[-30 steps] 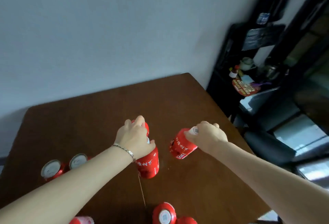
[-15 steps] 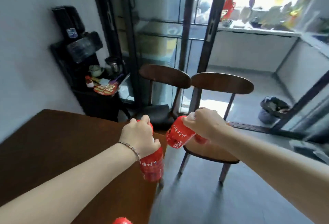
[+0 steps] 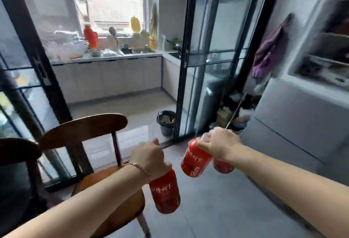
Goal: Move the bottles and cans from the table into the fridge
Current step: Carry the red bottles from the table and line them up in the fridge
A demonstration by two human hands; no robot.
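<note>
My left hand grips the top of a red can with white lettering, which hangs below the fingers; a second can in that hand is hidden if present. My right hand holds two red cans by their tops: one tilts to the left, the other peeks out beneath the wrist. All are carried in the air above the grey tiled floor. A grey fridge stands at the right, its door closed. The table is out of view.
Two wooden chairs stand at lower left. Black-framed glass sliding doors open onto a kitchen with a cluttered counter. A black bin sits by the door frame. Purple cloth hangs near the fridge, clutter below.
The view has swung right, away from the table, past the chairs toward the kitchen doors and fridge. Both hands have lifted their cans off the table and carry them along.
</note>
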